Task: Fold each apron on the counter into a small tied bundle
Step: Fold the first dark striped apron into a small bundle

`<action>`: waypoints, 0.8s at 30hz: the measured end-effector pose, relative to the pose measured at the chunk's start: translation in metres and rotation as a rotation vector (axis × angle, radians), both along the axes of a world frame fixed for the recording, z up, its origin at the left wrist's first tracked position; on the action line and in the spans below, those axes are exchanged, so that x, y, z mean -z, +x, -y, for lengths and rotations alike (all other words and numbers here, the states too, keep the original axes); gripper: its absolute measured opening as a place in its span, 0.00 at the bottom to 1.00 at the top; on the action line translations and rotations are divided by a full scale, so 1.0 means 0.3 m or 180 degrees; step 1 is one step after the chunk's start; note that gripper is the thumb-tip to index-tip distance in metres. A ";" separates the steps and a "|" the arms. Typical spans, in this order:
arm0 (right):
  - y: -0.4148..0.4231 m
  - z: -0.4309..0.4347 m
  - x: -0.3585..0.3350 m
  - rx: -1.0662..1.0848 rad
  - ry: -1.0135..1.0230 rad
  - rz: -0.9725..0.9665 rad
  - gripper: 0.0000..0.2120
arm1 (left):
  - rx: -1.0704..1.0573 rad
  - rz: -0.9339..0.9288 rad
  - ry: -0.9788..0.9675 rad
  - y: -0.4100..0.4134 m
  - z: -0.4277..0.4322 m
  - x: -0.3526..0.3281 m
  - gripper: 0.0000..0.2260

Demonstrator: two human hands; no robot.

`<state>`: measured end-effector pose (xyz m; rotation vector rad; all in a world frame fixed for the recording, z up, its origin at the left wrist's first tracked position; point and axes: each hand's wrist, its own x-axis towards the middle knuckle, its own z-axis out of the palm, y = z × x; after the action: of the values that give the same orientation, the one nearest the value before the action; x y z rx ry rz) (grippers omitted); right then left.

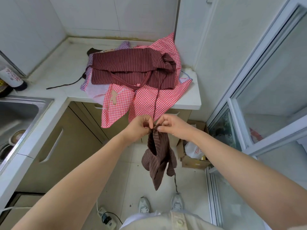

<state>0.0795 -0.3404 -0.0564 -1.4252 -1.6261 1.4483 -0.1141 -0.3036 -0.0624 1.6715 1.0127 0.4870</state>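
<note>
While the tabletop (66,63) ahead of you carries the heap that awaits folding, with a red checked apron (149,100) spilling over its front edge and a maroon striped apron (126,63) spread on top, the piece you are working on is off the tabletop altogether. A brown striped apron (157,156) hangs in the air between you and the cabinet front, below the heap and nearer your body. Its long axis runs straight down from your hands toward the floor, gathered tight at the top and looser below. Your left hand (139,126) and right hand (174,126) meet at its upper end, side by side and equally near, each pinching the bunched cloth between thumb and fingertips. A thin dark strap (157,100) runs from the heap over the edge down to that same pinch; whether it belongs to the brown apron can't be told from here. A second tie (175,183) dangles from the bottom. The wrap probably has to go crosswise round that hanging length, so you'll likely want the strap clear of the heap first.
</note>
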 end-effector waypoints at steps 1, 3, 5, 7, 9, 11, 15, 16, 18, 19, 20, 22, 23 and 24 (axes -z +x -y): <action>-0.003 0.003 0.000 0.0000 0.0018 0.0012 0.04 | -0.0050 0.0071 -0.0102 -0.002 0.001 0.003 0.17; -0.009 0.008 0.001 0.0081 0.0053 0.0024 0.04 | -0.0121 0.0171 -0.0190 0.000 0.004 0.002 0.14; -0.014 0.011 0.002 0.0180 0.0100 0.0042 0.04 | -0.0144 0.0318 -0.0285 0.005 0.007 -0.006 0.12; -0.019 0.011 0.001 0.0228 0.0148 0.0037 0.05 | -0.0163 0.0492 -0.0427 0.005 0.012 -0.018 0.13; -0.028 0.008 -0.005 0.0233 0.0160 0.0021 0.10 | -0.0260 0.0532 -0.0445 0.001 0.012 -0.022 0.16; -0.037 0.001 -0.018 0.0056 0.0074 0.0134 0.17 | -0.0341 0.0493 -0.0414 -0.005 0.013 -0.024 0.19; -0.056 -0.010 -0.029 -0.0198 -0.0225 0.0309 0.07 | -0.0562 0.0430 -0.0591 -0.042 0.009 -0.006 0.22; -0.061 -0.015 -0.020 -0.0083 -0.0165 0.0391 0.03 | -0.0705 0.0446 -0.0635 -0.050 0.011 -0.007 0.21; -0.078 -0.028 -0.003 0.0255 0.0079 0.0610 0.03 | -0.1033 0.0485 -0.0727 -0.071 0.009 -0.014 0.15; -0.096 -0.036 0.007 0.0442 0.0172 0.0685 0.05 | -0.1095 0.0426 -0.0776 -0.093 0.006 -0.018 0.19; -0.100 -0.039 0.010 0.0673 0.0229 0.0733 0.07 | -0.1035 0.0286 -0.0766 -0.102 0.003 -0.021 0.25; -0.114 -0.044 0.018 0.1018 0.0293 0.0770 0.08 | -0.0725 -0.0119 -0.0611 -0.133 0.002 -0.014 0.30; -0.127 -0.046 0.024 0.1075 0.0278 0.0791 0.09 | -0.0591 -0.0298 -0.0543 -0.152 0.004 -0.002 0.28; -0.142 -0.045 0.031 0.1070 0.0237 0.0819 0.09 | -0.0531 -0.0464 -0.0455 -0.173 0.004 0.020 0.24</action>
<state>0.0370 -0.3268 -0.0658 -1.7981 -1.4769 1.0392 -0.1661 -0.3048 -0.0685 1.5189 1.2716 0.3956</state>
